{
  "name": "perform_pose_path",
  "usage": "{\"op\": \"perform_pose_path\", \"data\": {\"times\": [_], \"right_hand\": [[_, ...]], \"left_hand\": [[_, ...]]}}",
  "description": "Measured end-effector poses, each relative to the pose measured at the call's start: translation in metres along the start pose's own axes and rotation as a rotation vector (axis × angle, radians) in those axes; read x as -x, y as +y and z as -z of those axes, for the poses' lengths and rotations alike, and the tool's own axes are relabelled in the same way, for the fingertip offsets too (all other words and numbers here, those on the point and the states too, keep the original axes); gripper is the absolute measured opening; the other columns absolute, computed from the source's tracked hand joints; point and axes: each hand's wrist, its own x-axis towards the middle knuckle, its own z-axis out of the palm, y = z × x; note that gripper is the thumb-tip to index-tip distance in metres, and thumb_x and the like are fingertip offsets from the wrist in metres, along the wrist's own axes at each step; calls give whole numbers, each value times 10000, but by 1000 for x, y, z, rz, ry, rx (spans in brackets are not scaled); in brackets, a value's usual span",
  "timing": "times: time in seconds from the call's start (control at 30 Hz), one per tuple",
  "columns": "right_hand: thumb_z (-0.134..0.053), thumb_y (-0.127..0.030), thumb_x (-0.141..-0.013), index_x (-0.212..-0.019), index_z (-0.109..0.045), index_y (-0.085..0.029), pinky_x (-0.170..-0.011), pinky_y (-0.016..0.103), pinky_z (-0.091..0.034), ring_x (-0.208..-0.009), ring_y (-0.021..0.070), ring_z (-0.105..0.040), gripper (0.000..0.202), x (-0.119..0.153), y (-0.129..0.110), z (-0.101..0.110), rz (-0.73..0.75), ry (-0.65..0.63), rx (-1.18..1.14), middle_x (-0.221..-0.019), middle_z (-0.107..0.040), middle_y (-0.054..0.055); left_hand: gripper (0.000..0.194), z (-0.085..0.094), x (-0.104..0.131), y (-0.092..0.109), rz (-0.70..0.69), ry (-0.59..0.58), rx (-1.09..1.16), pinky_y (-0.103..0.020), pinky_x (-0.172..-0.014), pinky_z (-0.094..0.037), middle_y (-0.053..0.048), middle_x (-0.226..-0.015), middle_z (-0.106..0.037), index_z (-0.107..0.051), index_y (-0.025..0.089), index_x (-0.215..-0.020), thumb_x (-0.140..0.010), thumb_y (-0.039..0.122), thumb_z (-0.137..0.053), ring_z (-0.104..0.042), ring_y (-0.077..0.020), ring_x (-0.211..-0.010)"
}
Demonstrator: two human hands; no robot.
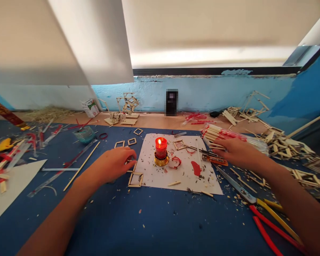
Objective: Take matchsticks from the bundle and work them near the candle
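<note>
My left hand [119, 161] is closed, its fingers curled low beside small square frames of wooden sticks [135, 185]. What lies between its fingertips is mostly hidden. My right hand [233, 151] is closed around the ends of a few thin wooden sticks [216, 146], just in front of a plastic-wrapped bundle of sticks [216, 132]. Under those fingers lie an orange cutter [216, 160] and a thin metal tool. Between the hands, a lit red candle [161, 147] stands on a gold-coloured base over white paper [154, 179] strewn with scraps. Another stick frame [179, 144] lies right of the candle.
Red-and-yellow-handled cutting pliers [252, 197] lie at the right, by piled stick frames [285, 142]. At the left are a glass jar [84, 134], a long stick [81, 166] and plastic strips. Stick structures [128, 105] and a small carton [90, 108] stand along the wall.
</note>
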Motion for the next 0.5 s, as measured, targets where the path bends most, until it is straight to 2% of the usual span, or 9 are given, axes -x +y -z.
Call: {"op": "perform_pose_path", "data": {"times": [0.1, 0.17, 0.27, 0.33, 0.4, 0.5], "right_hand": [[-467, -398, -986, -1013, -680, -240, -665, 297, -414, -872, 246, -696, 266, -9, -6, -4, -13, -15, 24, -966, -756, 77], [-483, -394, -977, -992, -672, -232, -666, 307, -392, -898, 264, -700, 250, -13, -7, -7, -29, -12, 41, -986, -757, 92], [-516, -373, -951, -910, -664, -226, -627, 314, -344, -890, 282, -707, 213, -16, -6, -11, -47, -17, 58, -953, -757, 96], [-531, -356, -938, -860, -655, -229, -600, 314, -311, -870, 281, -711, 194, -16, -6, -12, -55, -23, 59, -916, -752, 83], [-533, -336, -933, -846, -653, -233, -583, 313, -288, -866, 280, -715, 180, -14, -7, -11, -67, -24, 57, -906, -750, 75], [-530, -293, -928, -840, -651, -236, -566, 311, -279, -862, 278, -719, 160, -12, -9, -8, -80, -29, 54, -913, -751, 68]], "left_hand": [[313, -7, -2, 5, -25, -20, -12, -383, -802, -513, -55, -1105, -699, -702, 270, -1089, -982, 443, -465, -684, -266, -943], [394, -12, -6, 5, -39, -10, -23, -425, -893, -532, -80, -1243, -673, -688, 264, -1185, -1000, 498, -431, -679, -293, -1055], [534, -23, -13, 4, -101, 68, -20, -471, -1102, -463, -106, -1467, -570, -592, 248, -1389, -1011, 581, -416, -580, -325, -1299], [557, -30, -18, 3, -158, 106, -21, -473, -1179, -402, -101, -1552, -497, -521, 245, -1470, -1022, 562, -424, -502, -323, -1398], [528, -37, -23, 3, -189, 99, -48, -464, -1200, -384, -99, -1577, -468, -506, 239, -1485, -1037, 508, -428, -475, -314, -1424], [463, -41, -28, 5, -187, 63, -91, -424, -1160, -440, -107, -1483, -563, -569, 227, -1427, -1045, 451, -435, -557, -291, -1341]]}}
